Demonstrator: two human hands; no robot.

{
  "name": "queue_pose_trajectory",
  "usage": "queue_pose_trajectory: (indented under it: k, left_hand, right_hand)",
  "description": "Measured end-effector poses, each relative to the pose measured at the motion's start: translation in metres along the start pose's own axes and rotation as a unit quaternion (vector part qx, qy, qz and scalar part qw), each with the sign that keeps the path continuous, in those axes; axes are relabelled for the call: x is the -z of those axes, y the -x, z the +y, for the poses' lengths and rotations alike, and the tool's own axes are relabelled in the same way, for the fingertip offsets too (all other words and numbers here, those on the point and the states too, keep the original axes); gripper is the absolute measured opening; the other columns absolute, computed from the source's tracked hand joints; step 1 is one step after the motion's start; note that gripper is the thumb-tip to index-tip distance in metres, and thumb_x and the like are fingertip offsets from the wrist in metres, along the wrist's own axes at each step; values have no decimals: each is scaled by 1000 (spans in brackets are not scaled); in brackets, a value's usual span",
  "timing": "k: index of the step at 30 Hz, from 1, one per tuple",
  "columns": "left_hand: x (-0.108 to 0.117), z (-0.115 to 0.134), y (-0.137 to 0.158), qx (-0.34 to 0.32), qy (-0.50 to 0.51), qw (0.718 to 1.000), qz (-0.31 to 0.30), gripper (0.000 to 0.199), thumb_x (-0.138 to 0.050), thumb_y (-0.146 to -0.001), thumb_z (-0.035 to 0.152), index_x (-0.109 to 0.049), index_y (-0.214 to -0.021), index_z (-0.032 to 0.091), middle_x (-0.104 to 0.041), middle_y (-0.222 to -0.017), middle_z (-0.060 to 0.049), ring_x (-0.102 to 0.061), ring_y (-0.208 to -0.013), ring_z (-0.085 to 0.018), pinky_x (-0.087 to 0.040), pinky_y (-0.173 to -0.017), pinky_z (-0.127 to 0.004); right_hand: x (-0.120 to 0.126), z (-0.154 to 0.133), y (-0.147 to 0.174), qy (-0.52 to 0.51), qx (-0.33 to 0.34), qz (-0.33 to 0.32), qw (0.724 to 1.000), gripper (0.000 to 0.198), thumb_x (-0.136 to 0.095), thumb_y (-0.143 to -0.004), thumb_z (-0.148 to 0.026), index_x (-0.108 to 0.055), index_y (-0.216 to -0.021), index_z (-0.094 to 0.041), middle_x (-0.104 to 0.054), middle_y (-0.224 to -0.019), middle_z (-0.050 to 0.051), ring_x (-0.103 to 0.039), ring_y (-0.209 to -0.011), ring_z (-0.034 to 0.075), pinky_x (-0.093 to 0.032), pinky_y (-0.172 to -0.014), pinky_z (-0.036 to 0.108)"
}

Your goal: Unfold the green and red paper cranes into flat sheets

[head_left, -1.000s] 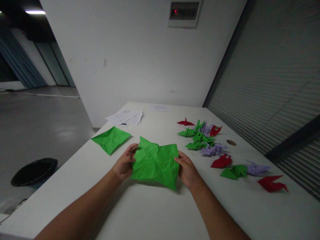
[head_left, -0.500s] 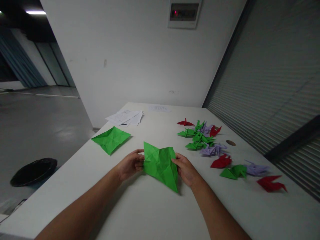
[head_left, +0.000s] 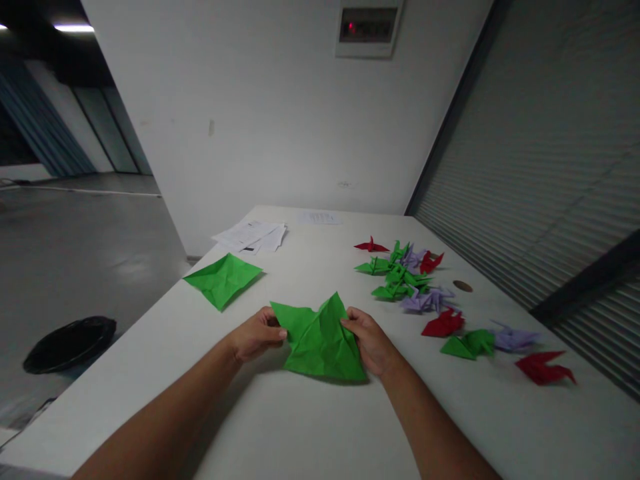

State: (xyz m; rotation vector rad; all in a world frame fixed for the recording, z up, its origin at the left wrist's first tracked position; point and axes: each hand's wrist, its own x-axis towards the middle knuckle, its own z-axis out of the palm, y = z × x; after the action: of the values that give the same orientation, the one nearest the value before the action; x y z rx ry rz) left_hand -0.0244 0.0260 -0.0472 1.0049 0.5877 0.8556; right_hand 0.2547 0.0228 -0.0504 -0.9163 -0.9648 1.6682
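Between my hands is a creased sheet of green origami paper, held up just over the white table. My left hand pinches its left edge, thumb in front and fingers behind. At the right edge, my right hand grips the sheet, with part of the fingers hidden behind it. A second creased green sheet lies flat to the left, beyond my left hand. Folded paper cranes in green, red and purple are gathered to the right.
Printed papers lie at the table's far left, near the wall. A round hole is in the tabletop by the blinds. A black-lined bin stands on the floor to the left.
The green sheet has turned between my hands, its lower edge now nearly level. My left hand has closed from loose fingers to a pinch on its left side.
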Motion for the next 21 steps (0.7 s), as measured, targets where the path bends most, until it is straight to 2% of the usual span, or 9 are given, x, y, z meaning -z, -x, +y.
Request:
queue_pose_trajectory:
  k: [3,5,8,11,13,15,17,19,21]
  left_hand:
    - [-1,4,-3,-15,-6,998,67,48,-99,-59,38,-78,-95,13,-74,-86,-7,-66,-74,-17,-48,-67,-26]
    - [0,4,-6,-12,-9,993,117,48,-97,-62,40,-78,-97,14,-76,-92,-8,-68,-79,-19,-52,-73,-30]
    - [7,-2,-14,6,-62,981,186,44,-93,-66,43,-77,-94,13,-76,-91,-9,-68,-76,-20,-51,-70,-31]
    - [17,-10,-23,-5,-179,949,259,33,-92,-66,37,-70,-78,15,-69,-73,-5,-62,-66,-20,-45,-62,-29]
    - [20,-11,-24,-43,-285,900,327,31,-91,-65,29,-63,-75,20,-60,-63,1,-55,-61,-19,-40,-59,-28]
    - [16,-10,-21,-113,-383,841,365,29,-87,-68,24,-61,-80,23,-56,-66,2,-53,-66,-20,-41,-63,-28]
    - [5,-10,-16,-189,-455,808,324,20,-81,-76,24,-64,-85,24,-59,-79,-2,-57,-79,-23,-46,-75,-33]
    - [-9,-13,-11,-219,-507,810,195,8,-73,-86,27,-69,-92,25,-65,-97,-9,-61,-97,-28,-48,-91,-41]
    - [-20,-21,-8,-201,-578,787,76,21,-67,-92,31,-71,-112,25,-65,-122,-15,-59,-117,-33,-44,-106,-49]
  right_hand:
    - [6,2,-4,26,14,24,999,43,-87,-70,-41,-48,-71,-23,-59,-62,-6,-53,-55,13,-40,-55,23]
    - [11,5,-8,60,27,45,997,45,-84,-71,-45,-45,-71,-23,-55,-60,-7,-50,-53,12,-36,-53,24]
    - [19,8,-14,172,64,82,980,44,-79,-72,-50,-44,-69,-24,-48,-57,-8,-43,-53,12,-30,-52,24]
    - [23,10,-16,353,101,123,922,35,-74,-76,-40,-46,-64,-23,-45,-56,-7,-42,-56,13,-28,-55,25]
    - [22,11,-16,470,91,139,867,28,-70,-81,-28,-48,-64,-23,-49,-57,-6,-46,-58,15,-28,-57,26]
    - [18,12,-14,550,67,147,819,25,-67,-84,-19,-50,-66,-23,-55,-59,-4,-50,-59,15,-28,-57,26]
    - [12,13,-12,596,49,151,787,22,-67,-86,-16,-54,-69,-23,-61,-63,-1,-54,-61,16,-29,-58,26]
    - [7,13,-9,634,30,147,759,17,-68,-88,-18,-59,-74,-22,-68,-69,2,-59,-64,17,-31,-58,27]
    - [4,10,-6,679,6,140,720,10,-68,-91,-23,-64,-81,-23,-73,-77,6,-65,-70,20,-34,-60,28]
